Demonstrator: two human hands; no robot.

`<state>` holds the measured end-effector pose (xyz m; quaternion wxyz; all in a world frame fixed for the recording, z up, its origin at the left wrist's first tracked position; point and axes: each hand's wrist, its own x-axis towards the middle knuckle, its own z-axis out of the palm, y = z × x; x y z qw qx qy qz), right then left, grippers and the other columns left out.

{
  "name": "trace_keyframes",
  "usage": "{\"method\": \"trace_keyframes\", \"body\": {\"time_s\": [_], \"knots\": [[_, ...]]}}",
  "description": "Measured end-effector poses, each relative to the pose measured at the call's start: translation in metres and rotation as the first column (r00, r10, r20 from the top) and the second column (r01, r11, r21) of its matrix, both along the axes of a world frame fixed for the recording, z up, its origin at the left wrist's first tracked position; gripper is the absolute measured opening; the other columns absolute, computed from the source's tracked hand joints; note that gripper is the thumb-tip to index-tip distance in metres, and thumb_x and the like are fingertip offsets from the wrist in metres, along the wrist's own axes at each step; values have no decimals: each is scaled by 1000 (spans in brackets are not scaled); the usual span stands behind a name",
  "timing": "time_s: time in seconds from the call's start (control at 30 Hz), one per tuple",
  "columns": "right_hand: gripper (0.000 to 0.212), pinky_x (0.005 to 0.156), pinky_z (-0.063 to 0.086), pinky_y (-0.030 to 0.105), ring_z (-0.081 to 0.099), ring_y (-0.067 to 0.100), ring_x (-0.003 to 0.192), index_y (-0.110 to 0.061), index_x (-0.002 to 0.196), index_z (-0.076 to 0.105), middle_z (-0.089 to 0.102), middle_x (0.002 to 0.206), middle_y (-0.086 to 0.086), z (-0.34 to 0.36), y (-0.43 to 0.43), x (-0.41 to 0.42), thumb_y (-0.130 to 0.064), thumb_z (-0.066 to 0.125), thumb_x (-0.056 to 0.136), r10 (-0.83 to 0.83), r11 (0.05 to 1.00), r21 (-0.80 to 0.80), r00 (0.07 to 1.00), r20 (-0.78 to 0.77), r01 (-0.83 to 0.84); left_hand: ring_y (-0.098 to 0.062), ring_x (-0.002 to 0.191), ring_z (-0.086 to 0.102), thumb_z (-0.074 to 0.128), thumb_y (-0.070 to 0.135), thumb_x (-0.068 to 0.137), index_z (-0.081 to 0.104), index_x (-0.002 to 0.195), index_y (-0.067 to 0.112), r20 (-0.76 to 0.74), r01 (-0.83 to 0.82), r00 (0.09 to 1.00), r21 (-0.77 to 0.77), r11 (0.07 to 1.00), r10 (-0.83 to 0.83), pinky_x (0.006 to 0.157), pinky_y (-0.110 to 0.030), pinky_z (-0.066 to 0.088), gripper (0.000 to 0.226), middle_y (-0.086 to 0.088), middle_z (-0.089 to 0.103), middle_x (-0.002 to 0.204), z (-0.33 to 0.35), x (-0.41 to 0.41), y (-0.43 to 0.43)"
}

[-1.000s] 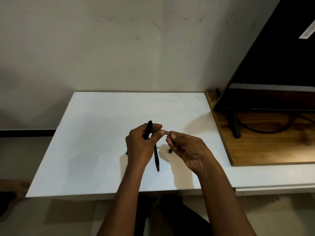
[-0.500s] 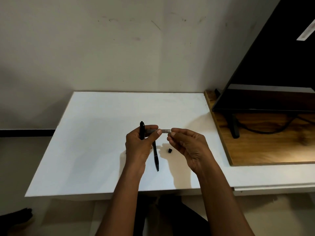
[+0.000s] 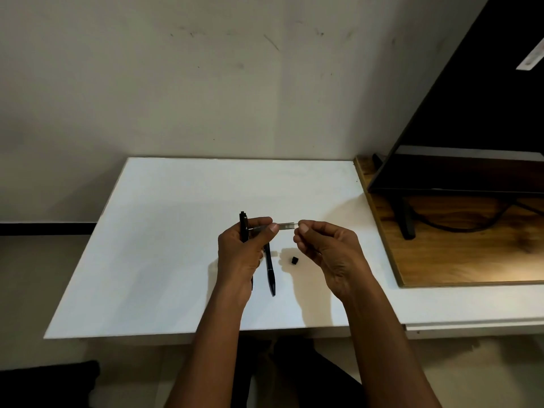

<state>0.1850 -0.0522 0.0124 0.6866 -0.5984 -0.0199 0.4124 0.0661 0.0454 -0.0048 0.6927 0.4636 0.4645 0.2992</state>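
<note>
Pen refill [image 3: 287,226] hangs in the air between the two hands, just above the white worktop [image 3: 164,231]. It lies flat, and its long side runs from left to right. One end is tucked under the left thumb, and the other end points at the right hand. Which end is the writing tip cannot be told.

The left hand [image 3: 241,254] is curled. It holds a black pen body [image 3: 243,225] that stands up straight, and its thumb and finger also pinch the left end of the refill. The right hand [image 3: 326,254] is curled too, and its thumb and first finger pinch the right end.

What could go wrong? The refill is thin and looks bendy. If the hands pull crooked or squeeze hard, it may bend or snap. If one pinch slips, it may drop and roll away. The left hand holds two things at once, so the pen body may slide out. A small black cap [image 3: 294,260] lies on the worktop below the hands, near another black pen [image 3: 270,275]. A bump could knock the cap to the floor.
</note>
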Motion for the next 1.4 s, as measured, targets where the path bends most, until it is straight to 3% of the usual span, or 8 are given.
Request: {"method": "trace_keyframes", "body": {"time_s": [0.2,0.57,0.73,0.9,1.03,1.2,1.4], "knots": [[13,77,63,27,72,23,80,-1,100,76,75,87,13,-2,0,0,-6,73,88,6,1000,-19,996,89,-4,-5,42,41,83,16,79,78,91,18,19,-9,1000,-85,996,10,37,-15,32,13,12,61,53,-3,-1,2],[11,67,57,23,75,16,76,-11,99,77,78,87,8,0,2,1,-15,72,91,32,998,-62,926,377,-9,-3,41,40,81,15,79,79,92,16,89,-6,995,-287,958,33,33,-17,27,13,-5,67,91,-13,2,0],[6,66,58,23,75,15,79,-19,94,76,78,86,3,1,3,0,-18,71,91,18,997,-72,895,445,16,-3,40,39,81,13,80,78,92,14,128,-6,990,-340,940,52,32,-16,25,13,-8,69,97,-16,2,1],[9,71,59,27,77,18,84,-11,93,75,79,90,7,3,1,3,-10,66,93,-165,983,-20,924,346,183,-3,41,39,82,15,78,78,92,14,130,-11,989,-375,927,64,31,-17,26,15,-7,72,98,-19,1,2],[9,73,64,32,78,28,84,1,93,72,79,90,17,7,-3,8,-5,64,93,-305,951,64,951,53,301,-3,40,40,82,15,78,78,94,12,125,-8,990,-397,918,63,30,-17,25,17,-6,73,98,-19,1,1],[9,64,63,26,78,23,74,-1,90,71,79,83,14,10,-5,9,-8,65,92,-248,967,35,961,-125,254,-4,38,40,81,15,78,77,90,11,129,32,991,-404,914,22,30,-16,23,13,-11,69,100,-18,3,-2],[10,61,59,23,72,19,68,-2,95,77,76,76,11,9,-4,5,-5,73,86,-8,999,-54,1000,-13,7,-5,37,36,85,20,73,74,98,8,94,80,994,-338,938,-52,31,-17,24,29,-10,67,96,-16,7,-7]]}}
